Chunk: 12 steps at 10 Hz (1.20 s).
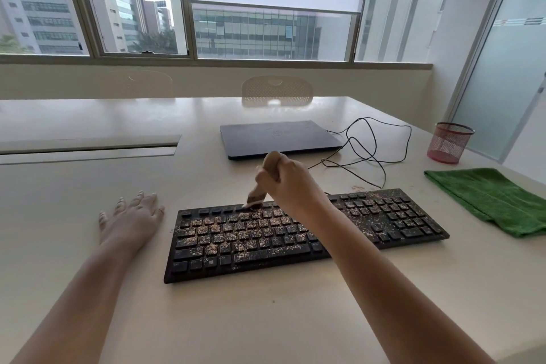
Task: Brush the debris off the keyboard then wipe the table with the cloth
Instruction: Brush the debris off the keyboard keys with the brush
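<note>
Two bare forearms reach in from the bottom edge, and straight away the right hand (285, 183) is the busy one: its fingers are curled tight around the wooden handle of a small brush (261, 186), the handle's rounded end poking out above the fist, the shaft tilted down and to the left. Bristles are down on the top row of the black keyboard (298, 233), right at its far edge near the middle. Over on the other side, the left hand (130, 220) lies flat on the white table (266, 319), palm down, fingers straight and slightly spread, holding nothing, just beside the keyboard's left end without touching it. That keyboard sits angled across the table, and it is a mess: tan debris (236, 233) is piled thick on the letter keys, thinner over the number pad, with a few specks on the table behind it. To the right, near the keyboard's far end, a green cloth (490, 201) lies folded on the table. Behind, a closed dark laptop (279, 137), a loose black cable (369, 145) and a red mesh cup (450, 142).
</note>
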Available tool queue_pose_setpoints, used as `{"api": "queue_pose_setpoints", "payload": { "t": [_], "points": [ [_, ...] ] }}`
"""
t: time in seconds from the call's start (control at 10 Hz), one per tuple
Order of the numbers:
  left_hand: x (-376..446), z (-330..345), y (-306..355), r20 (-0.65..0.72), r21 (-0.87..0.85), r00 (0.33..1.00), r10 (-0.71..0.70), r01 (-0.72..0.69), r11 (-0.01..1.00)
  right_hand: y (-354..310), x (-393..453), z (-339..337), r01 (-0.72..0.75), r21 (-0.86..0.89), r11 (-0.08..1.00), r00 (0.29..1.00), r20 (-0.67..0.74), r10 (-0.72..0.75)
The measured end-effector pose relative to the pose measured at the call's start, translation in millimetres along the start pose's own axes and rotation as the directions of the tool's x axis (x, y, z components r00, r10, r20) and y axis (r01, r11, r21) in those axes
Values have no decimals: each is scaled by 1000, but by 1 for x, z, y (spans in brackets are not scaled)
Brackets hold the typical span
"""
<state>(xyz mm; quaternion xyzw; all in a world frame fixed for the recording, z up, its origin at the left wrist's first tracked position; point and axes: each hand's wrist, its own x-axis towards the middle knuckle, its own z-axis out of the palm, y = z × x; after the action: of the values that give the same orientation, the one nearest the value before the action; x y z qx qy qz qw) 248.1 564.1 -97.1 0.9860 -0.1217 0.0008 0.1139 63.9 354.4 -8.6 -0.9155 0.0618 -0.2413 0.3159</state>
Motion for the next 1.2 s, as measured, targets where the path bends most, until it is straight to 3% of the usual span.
{"api": "queue_pose_setpoints", "payload": {
  "t": [0.3,0.5,0.7,0.8,1.0,1.2],
  "points": [
    [1,0,-1,2,2,1000,1,-1,1000,12,7,8,-81,33,996,987,-137,85],
    [2,1,-1,10,15,1000,-10,10,1000,12,7,3,-44,31,999,970,-238,50],
    [2,0,0,5,4,1000,-2,2,1000,13,3,11,1,-81,997,990,-140,-13],
    [1,1,0,6,11,1000,0,0,1000,13,4,8,-12,-85,996,982,-191,-4],
    [2,0,-1,7,12,1000,-1,1,1000,10,3,14,24,-72,997,994,-109,-32],
    [1,0,-1,11,12,1000,-4,4,1000,6,2,12,46,-61,997,990,-128,-54]
  ]
}}
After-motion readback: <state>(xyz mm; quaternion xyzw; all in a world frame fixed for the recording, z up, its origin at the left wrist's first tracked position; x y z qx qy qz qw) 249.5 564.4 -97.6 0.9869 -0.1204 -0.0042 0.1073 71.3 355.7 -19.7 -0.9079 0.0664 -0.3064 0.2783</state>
